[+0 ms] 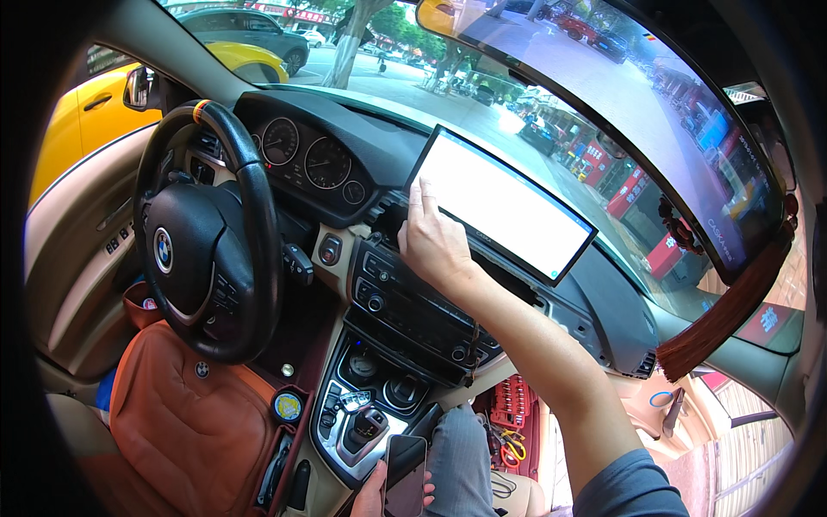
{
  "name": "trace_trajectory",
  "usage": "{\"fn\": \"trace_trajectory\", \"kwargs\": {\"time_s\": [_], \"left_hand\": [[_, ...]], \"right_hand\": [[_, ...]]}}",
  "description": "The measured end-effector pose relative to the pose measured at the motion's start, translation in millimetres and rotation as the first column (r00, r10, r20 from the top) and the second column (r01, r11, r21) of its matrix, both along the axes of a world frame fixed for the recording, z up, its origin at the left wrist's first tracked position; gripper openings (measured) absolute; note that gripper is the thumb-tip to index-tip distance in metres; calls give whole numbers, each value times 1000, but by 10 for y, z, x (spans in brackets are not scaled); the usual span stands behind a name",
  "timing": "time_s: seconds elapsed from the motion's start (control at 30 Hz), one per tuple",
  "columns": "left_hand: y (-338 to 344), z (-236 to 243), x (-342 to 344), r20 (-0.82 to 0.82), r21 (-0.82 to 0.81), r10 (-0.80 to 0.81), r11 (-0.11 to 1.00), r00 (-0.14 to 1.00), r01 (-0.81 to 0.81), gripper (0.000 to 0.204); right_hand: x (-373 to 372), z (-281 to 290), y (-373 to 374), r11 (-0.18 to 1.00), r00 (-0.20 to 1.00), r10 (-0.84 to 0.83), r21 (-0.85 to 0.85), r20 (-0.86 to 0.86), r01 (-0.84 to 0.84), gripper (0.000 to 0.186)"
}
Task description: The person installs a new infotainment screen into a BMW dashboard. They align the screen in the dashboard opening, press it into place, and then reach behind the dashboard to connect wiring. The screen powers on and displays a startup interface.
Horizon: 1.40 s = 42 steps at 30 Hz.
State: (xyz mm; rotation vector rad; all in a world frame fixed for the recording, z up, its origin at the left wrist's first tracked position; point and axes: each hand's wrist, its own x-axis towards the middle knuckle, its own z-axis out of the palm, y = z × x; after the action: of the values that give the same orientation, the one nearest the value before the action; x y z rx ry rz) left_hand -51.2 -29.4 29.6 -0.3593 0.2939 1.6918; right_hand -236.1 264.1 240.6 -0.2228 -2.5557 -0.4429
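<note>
My right hand (pixel 433 244) reaches across to the wide dashboard screen (pixel 508 202), which glows mostly white. Its index and middle fingers are stretched out at the screen's left edge; the other fingers are partly curled, and nothing shows in them. Whether the fingertips press the glass, I cannot tell. Low in the view, my left hand (pixel 370 493) holds a smartphone (pixel 405 474) upright, thumb along one side and fingertips round the other. The phone's face looks dark and reflective. Beneath the screen, the dash opening and the button panel (pixel 388 289) are partly covered by my right forearm.
A black steering wheel (pixel 258 233) stands left, before an orange-brown seat (pixel 185 414). The gear lever (pixel 369 424) rises from the console beside the phone. A red tool case (pixel 511 401) lies in the footwell. A large mirror display (pixel 620 95) with a hanging tassel (pixel 724 310) spans the upper right.
</note>
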Motion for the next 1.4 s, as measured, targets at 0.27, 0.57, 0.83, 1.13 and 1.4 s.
{"fn": "trace_trajectory", "kwargs": {"time_s": [0.27, 0.57, 0.83, 1.13, 1.4], "left_hand": [[2, -15, 7, 11, 7, 3, 1000, 1000, -3, 60], [2, 15, -2, 20, -23, -19, 1000, 1000, 19, 60], [7, -8, -1, 30, -13, -22, 1000, 999, 22, 63], [8, -18, -2, 41, 3, -24, 1000, 999, 24, 63], [2, -15, -5, 28, 6, -24, 1000, 999, 24, 61]], "right_hand": [[-20, -14, 34, 1000, 999, 24, 15, -21, -23, 65], [-14, 6, 27, 1000, 1000, 1, -13, -13, -1, 62], [-22, 16, 26, 1000, 1000, 18, -20, -24, -19, 61], [-117, 37, 75, 997, 982, 73, 45, -173, -66, 59], [-149, 25, 73, 995, 985, 76, 74, -155, -66, 60]]}}
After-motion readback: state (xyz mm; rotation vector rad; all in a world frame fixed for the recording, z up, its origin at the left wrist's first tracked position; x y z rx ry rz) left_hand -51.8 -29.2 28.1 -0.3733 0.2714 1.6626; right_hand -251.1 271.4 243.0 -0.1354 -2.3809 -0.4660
